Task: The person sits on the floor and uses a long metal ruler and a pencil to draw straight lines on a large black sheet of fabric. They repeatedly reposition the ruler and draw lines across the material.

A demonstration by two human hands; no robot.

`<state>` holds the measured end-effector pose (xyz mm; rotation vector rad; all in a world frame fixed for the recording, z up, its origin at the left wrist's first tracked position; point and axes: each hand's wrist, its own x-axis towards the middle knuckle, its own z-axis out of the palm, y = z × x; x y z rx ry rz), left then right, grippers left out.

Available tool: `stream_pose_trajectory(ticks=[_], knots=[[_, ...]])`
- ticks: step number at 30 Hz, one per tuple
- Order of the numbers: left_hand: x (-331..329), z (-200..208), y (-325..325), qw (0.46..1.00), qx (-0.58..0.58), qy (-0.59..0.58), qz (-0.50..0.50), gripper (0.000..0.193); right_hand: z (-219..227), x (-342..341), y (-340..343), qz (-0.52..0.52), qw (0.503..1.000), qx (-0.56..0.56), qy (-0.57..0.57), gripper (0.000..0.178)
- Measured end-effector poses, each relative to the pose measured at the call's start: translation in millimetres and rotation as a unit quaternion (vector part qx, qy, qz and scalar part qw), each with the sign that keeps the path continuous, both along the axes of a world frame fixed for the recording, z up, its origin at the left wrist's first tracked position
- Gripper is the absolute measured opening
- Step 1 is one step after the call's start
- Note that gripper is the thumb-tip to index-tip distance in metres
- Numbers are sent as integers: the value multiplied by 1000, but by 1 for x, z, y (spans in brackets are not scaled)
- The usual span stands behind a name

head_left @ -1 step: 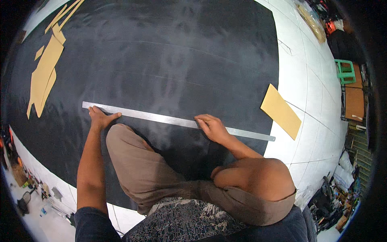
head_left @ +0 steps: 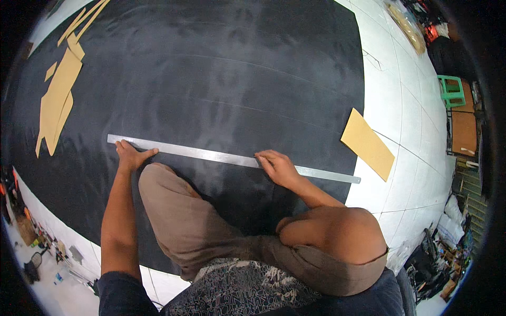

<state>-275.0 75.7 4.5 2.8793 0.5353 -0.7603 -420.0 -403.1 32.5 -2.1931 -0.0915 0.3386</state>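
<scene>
A long metal ruler (head_left: 205,154) lies across a large black sheet (head_left: 295,63), slanting down to the right until its far right end reaches the sheet's edge. My left hand (head_left: 132,155) presses near the ruler's left end, fingertips on the metal and thumb stretched out to the side. Right of the ruler's middle, my right hand (head_left: 278,167) rests over it with the fingers pinched together at its upper edge. Whatever the pinch holds, if anything, is too small to make out. Faint pale lines run across the sheet beyond the ruler.
Tan cut pieces (head_left: 55,108) lie at the sheet's left side. Another tan rectangular piece (head_left: 369,145) overlaps its right edge and the white tiled floor (head_left: 406,174). A green stool (head_left: 451,90) and clutter stand far right. My bent knees are close below the ruler.
</scene>
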Motion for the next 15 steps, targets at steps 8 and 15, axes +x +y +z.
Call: stream_pose_trajectory(ticks=[8, 15], knots=[[-1, -1, 9, 1000, 6, 9, -4, 152, -16, -14, -1, 21, 999, -13, -42, 25], [4, -6, 6, 999, -10, 51, -4, 151, 2, -17, -25, 51, 994, -94, -35, 23]])
